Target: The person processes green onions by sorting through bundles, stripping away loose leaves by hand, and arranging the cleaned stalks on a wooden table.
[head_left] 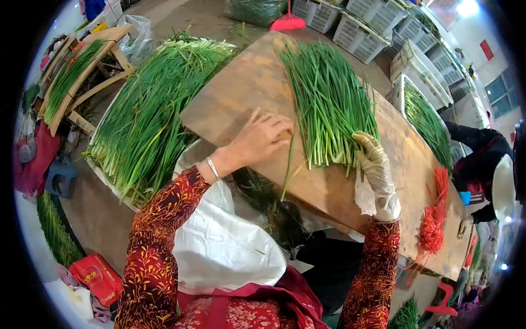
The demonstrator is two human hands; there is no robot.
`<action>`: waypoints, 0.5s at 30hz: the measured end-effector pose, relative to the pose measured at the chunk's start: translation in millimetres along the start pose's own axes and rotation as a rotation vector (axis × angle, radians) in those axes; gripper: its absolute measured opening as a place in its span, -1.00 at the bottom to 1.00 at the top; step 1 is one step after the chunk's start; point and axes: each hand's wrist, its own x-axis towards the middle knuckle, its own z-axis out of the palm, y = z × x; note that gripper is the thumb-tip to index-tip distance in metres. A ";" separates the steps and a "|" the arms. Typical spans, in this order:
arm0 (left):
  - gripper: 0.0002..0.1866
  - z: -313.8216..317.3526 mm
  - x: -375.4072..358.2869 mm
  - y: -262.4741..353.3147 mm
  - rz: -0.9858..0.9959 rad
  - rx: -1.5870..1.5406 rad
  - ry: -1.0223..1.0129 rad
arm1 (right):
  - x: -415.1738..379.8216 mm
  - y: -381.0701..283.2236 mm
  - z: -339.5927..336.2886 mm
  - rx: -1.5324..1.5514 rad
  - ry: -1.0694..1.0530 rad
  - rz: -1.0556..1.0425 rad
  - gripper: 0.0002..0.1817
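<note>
Resting left hand [263,137], right hand [375,164], chives [329,101]

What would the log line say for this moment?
left hand: flat on board | right hand: gloved, at green onions | red ties: right

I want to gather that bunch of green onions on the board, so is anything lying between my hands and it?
Nothing visible does. The left hand rests flat on the wooden board just beside the bunch of green onions, with one loose stalk below it. The gloved right hand already touches the bunch's cut ends.
</note>
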 end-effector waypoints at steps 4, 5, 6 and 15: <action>-0.67 8.1 31.1 15.1 0.127 -0.139 0.064 | 2.5 -6.3 -1.8 -0.218 0.073 -0.022 -0.72; -0.63 15.0 40.5 18.9 0.177 -0.099 0.044 | 4.2 -13.5 -0.4 -0.216 0.070 -0.021 -0.72; -0.60 20.9 48.8 20.1 0.227 -0.058 0.025 | 6.7 -21.7 2.3 -0.272 0.112 -0.063 -0.73; -0.55 45.6 62.2 1.0 0.174 0.062 -0.113 | 5.0 -51.6 35.7 -0.705 -0.233 -0.105 -0.66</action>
